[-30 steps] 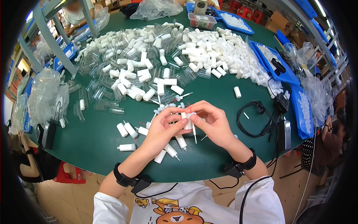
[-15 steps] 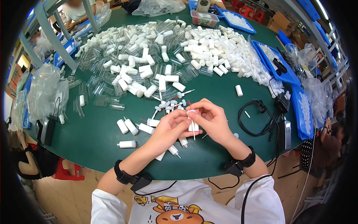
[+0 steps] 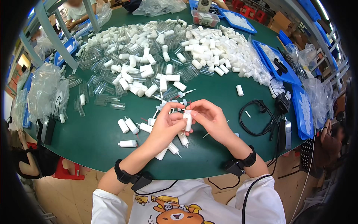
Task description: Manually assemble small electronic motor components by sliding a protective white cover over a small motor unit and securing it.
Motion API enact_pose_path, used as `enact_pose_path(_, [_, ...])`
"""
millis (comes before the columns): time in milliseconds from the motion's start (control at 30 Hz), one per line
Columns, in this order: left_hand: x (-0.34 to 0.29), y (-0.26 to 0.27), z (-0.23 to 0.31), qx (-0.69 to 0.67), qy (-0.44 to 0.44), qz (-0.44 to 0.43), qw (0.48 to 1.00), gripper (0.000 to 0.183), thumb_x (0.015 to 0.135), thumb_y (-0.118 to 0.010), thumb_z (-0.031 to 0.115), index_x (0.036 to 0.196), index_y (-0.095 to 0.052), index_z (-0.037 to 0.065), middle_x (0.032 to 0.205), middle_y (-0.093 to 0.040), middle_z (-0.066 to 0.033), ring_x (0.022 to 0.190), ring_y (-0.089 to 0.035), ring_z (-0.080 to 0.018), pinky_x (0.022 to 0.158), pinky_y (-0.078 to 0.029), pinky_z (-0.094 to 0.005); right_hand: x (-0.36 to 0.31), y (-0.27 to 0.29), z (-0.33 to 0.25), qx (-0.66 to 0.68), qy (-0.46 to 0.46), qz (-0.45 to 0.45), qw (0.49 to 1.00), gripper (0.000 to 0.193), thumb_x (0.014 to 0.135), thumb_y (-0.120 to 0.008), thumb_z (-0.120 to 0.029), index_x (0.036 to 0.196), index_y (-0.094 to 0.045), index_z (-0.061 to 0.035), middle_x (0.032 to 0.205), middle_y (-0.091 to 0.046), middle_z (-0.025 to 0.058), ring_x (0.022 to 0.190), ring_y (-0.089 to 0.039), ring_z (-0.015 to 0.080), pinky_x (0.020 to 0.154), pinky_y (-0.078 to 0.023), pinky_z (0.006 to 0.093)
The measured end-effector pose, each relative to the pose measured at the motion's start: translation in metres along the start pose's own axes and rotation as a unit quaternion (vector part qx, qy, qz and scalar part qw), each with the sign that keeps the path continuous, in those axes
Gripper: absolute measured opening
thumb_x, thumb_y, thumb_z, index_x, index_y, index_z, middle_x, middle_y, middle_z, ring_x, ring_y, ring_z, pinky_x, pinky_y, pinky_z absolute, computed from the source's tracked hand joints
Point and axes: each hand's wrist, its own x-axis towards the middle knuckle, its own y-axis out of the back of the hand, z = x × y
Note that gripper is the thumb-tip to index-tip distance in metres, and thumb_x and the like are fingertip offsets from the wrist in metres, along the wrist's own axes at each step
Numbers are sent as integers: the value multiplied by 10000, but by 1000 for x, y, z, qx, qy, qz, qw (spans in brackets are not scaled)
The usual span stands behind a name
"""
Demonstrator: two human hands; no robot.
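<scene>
My left hand (image 3: 168, 121) is closed around a white cylinder (image 3: 188, 121) that stands nearly upright between its thumb and fingers. At the top of that cylinder, the thumb and forefinger of my right hand (image 3: 209, 118) pinch a small pale cap; thin red wires show just above it. Left of and below my hands lie several white cylinders fitted with pale caps and thin stems, such as the capped cylinder (image 3: 128, 143). Beyond my fingers sits a small cluster of pale caps on white stems (image 3: 164, 104), partly hidden by my left hand.
A large heap of white cylinders (image 3: 209, 48) and clear tubes (image 3: 100, 87) covers the far part of the green table (image 3: 209, 160). To the right lie a coiled black cable (image 3: 257, 130) and blue trays (image 3: 304, 112). Plastic bags (image 3: 48, 89) stand at the left.
The white cylinder has come up in front of my left fingers and is held more upright. The thin white stem that hung down before it no longer shows. My right hand still pinches the cap.
</scene>
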Motion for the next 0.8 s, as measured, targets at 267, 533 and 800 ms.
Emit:
enact_pose_path(267, [3, 2, -2, -32, 3, 2, 999, 354, 845, -589, 30, 1135, -388, -5, 958, -617, -148, 864, -620, -166, 764, -510, -280, 0, 1, 3, -13, 19, 30, 999, 159, 900, -517, -36, 1045, -537, 27, 1018, -580, 91, 917, -574, 119, 792, -480, 258])
enact_pose_path(533, [5, 3, -5, -10, 18, -1, 1000, 325, 821, -641, 42, 1068, -433, 4, 966, -606, -119, 888, -615, -158, 808, -488, -265, 2, -2, 0, -12, 14, 69, 997, 207, 893, -541, -58, 1076, -512, 32, 1019, -574, 105, 930, -566, 120, 797, -471, 254])
enact_pose_path(800, [6, 4, -1, -46, 37, -18, 998, 323, 859, -577, 62, 1141, -435, -6, 1019, -609, -149, 915, -623, -188, 836, -493, -291, 2, 1, 2, -32, -87, 33, 995, 202, 908, -554, -150, 990, -556, 34, 920, -614, 69, 840, -587, 105, 747, -473, 246])
